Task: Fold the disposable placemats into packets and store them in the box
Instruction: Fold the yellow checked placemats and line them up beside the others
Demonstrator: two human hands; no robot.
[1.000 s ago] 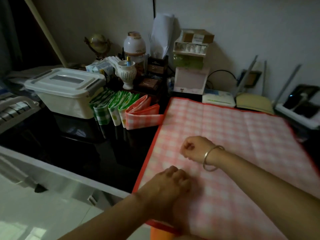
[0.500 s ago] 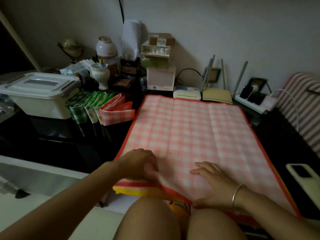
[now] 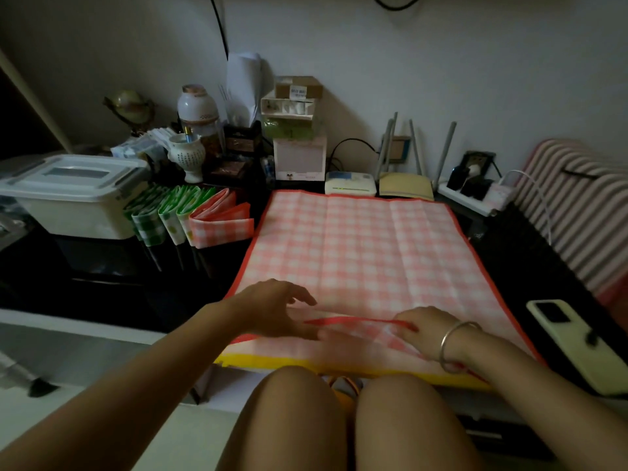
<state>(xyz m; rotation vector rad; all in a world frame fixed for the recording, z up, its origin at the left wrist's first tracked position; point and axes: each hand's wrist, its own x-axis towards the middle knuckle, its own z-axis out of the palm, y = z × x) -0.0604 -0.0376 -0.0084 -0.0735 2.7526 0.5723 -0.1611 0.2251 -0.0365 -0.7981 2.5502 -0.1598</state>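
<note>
Pinching the placemat (image 3: 356, 253) at its lifted edge, right hand (image 3: 421, 326) sits beside spread-fingered left hand (image 3: 272, 311).

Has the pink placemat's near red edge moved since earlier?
Yes: the red edge has lifted off the front of the yellow mat, carried toward the wall between the left hand and right hand.

The glossy black table (image 3: 102, 273) in front of me carried a pink-and-white checked plastic placemat (image 3: 356, 253) with a red border, spread flat. To its left stood a row of folded green and pink packets (image 3: 190, 215), just beside a white lidded plastic box (image 3: 68, 205). A pale phone (image 3: 574, 345) lay on the right.
</note>
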